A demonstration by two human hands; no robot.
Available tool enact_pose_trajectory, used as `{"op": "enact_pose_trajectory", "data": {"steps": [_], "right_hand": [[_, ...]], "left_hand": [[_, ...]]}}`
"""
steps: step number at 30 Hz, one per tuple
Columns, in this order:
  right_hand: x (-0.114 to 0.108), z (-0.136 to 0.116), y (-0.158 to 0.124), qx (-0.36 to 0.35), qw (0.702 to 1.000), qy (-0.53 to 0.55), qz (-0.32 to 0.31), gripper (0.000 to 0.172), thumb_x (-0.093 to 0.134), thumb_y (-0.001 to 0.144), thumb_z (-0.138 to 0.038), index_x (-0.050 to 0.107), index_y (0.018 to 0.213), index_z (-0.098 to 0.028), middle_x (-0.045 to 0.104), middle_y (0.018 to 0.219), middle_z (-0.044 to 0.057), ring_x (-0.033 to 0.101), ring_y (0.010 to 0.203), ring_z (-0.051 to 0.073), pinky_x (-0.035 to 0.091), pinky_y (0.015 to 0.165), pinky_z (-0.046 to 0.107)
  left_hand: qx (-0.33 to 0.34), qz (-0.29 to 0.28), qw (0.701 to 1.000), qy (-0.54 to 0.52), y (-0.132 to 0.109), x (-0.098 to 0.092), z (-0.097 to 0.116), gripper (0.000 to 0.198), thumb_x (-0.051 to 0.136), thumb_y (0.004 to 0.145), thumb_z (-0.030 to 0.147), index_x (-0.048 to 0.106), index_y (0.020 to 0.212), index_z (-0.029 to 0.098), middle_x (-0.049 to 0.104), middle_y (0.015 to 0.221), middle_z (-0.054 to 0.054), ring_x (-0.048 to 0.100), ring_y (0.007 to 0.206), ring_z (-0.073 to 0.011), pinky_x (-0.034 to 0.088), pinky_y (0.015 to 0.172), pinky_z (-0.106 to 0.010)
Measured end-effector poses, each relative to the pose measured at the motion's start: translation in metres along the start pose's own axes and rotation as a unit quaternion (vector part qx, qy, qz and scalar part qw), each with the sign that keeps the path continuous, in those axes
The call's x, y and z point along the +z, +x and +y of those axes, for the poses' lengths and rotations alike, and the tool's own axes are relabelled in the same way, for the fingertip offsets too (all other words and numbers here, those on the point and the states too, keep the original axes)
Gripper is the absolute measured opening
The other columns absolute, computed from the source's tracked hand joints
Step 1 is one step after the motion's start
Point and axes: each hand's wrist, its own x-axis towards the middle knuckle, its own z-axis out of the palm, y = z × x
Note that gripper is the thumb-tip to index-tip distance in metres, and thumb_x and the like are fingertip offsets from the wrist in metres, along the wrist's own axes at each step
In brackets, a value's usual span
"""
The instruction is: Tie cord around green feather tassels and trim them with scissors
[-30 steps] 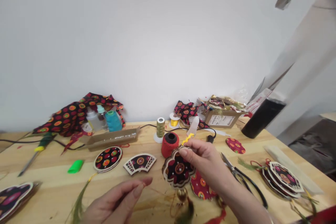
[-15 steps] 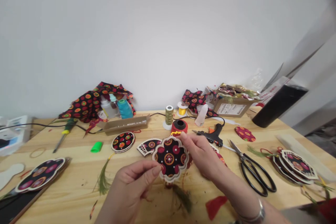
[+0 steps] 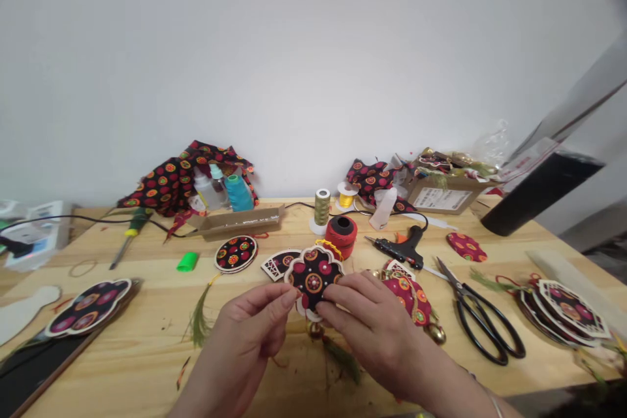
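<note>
A flower-shaped fabric pendant [image 3: 313, 277] with a pale scalloped wooden rim is held up above the table in front of me. My left hand [image 3: 257, 333] is closed, thumb and forefinger pinching at its left edge. My right hand [image 3: 377, 326] lies with bent fingers over its lower right part and grips it there; the thumb is hidden. A yellow cord [image 3: 329, 247] loops from the top of the pendant. Below it hang a gold bell [image 3: 315, 330] and a green tassel [image 3: 343, 360]. Just behind stands a red thread spool [image 3: 341, 238].
Black-handled scissors [image 3: 482, 313] and a black glue gun [image 3: 401, 248] lie to the right, near stacked pendants [image 3: 563, 310]. A round pendant [image 3: 236, 255], a green cap [image 3: 187, 262] and a screwdriver [image 3: 130, 235] are on the left. A cardboard box [image 3: 441, 197] stands behind.
My right hand has moved from the pendant's top cord down onto its lower right side. The pendant is slightly lower, and the red spool and fabric pouch behind now show more.
</note>
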Motion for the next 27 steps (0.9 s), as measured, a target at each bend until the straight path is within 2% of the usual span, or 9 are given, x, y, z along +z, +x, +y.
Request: {"op": "enact_pose_trajectory", "data": {"steps": [3,5,7,9,12,14,17,23,27], "right_hand": [[0.003,-0.002,-0.001,0.029,0.995,0.067,0.073,0.023,0.046,0.087,-0.007,0.061,0.104,-0.014,0.066,0.096,0.009,0.058,0.087,0.017,0.05,0.076,0.031],[0.006,-0.005,-0.001,0.08,0.982,0.124,0.117,0.023,0.048,0.086,-0.006,0.062,0.102,-0.013,0.065,0.096,0.01,0.059,0.088,0.016,0.051,0.077,0.028],[0.008,-0.008,0.0,0.133,0.966,0.171,0.141,0.021,0.05,0.084,-0.006,0.063,0.098,-0.014,0.065,0.095,0.009,0.06,0.088,0.015,0.051,0.078,0.026],[0.012,-0.01,0.002,0.163,0.955,0.202,0.146,0.021,0.051,0.084,-0.006,0.064,0.097,-0.015,0.065,0.094,0.008,0.06,0.089,0.014,0.051,0.079,0.025],[0.016,-0.012,0.004,0.17,0.947,0.225,0.154,0.021,0.051,0.083,-0.006,0.066,0.096,-0.015,0.065,0.092,0.007,0.061,0.088,0.013,0.05,0.078,0.022],[0.018,-0.012,0.005,0.17,0.946,0.222,0.164,0.021,0.052,0.083,-0.005,0.066,0.094,-0.015,0.065,0.09,0.007,0.062,0.086,0.012,0.051,0.077,0.021],[0.022,-0.013,0.005,0.165,0.949,0.207,0.171,0.021,0.051,0.083,-0.005,0.066,0.094,-0.014,0.065,0.089,0.008,0.062,0.083,0.013,0.051,0.074,0.021],[0.028,-0.016,0.003,0.132,0.967,0.128,0.176,0.022,0.052,0.083,-0.006,0.066,0.098,-0.013,0.066,0.085,0.009,0.061,0.079,0.016,0.052,0.069,0.025],[0.028,-0.017,0.004,0.139,0.968,0.097,0.186,0.019,0.049,0.085,-0.009,0.067,0.093,-0.012,0.067,0.083,0.01,0.063,0.075,0.017,0.054,0.066,0.026]], "left_hand": [[-0.007,-0.032,0.999,-0.017,-0.002,-0.004,0.001,0.018,0.079,0.061,0.03,0.071,0.066,0.014,0.037,0.043,0.009,0.021,0.041,-0.0031,0.018,0.038,-0.016],[0.003,-0.039,0.999,0.012,-0.004,-0.005,0.0,0.017,0.077,0.063,0.03,0.072,0.065,0.014,0.047,0.048,0.006,0.022,0.042,-0.0024,0.02,0.039,-0.016],[0.021,-0.03,0.997,0.069,-0.005,-0.005,-0.003,0.017,0.076,0.064,0.031,0.072,0.064,0.015,0.061,0.061,0.001,0.026,0.042,-0.0016,0.024,0.04,-0.016],[0.039,-0.015,0.991,0.131,-0.005,-0.005,-0.006,0.016,0.075,0.066,0.033,0.074,0.065,0.017,0.069,0.078,-0.003,0.035,0.045,-0.0033,0.03,0.043,-0.017],[0.069,-0.004,0.977,0.203,-0.003,-0.007,-0.01,0.013,0.073,0.068,0.035,0.076,0.071,0.022,0.073,0.094,-0.004,0.057,0.069,-0.0134,0.043,0.057,-0.019],[0.089,-0.004,0.968,0.233,-0.002,-0.009,-0.013,0.011,0.071,0.07,0.035,0.077,0.074,0.026,0.072,0.104,-0.002,0.06,0.087,-0.0189,0.045,0.066,-0.021],[0.097,-0.007,0.965,0.245,-0.001,-0.013,-0.015,0.011,0.069,0.072,0.035,0.076,0.076,0.028,0.068,0.114,-0.001,0.06,0.095,-0.021,0.045,0.061,-0.02],[0.094,0.019,0.971,0.219,0.0,-0.012,-0.017,0.014,0.071,0.069,0.036,0.077,0.076,0.026,0.066,0.119,-0.003,0.064,0.084,-0.0201,0.048,0.056,-0.022],[0.093,0.027,0.969,0.227,-0.003,-0.01,-0.014,0.015,0.072,0.068,0.036,0.077,0.075,0.025,0.074,0.099,-0.004,0.065,0.083,-0.0211,0.051,0.066,-0.024]]}}
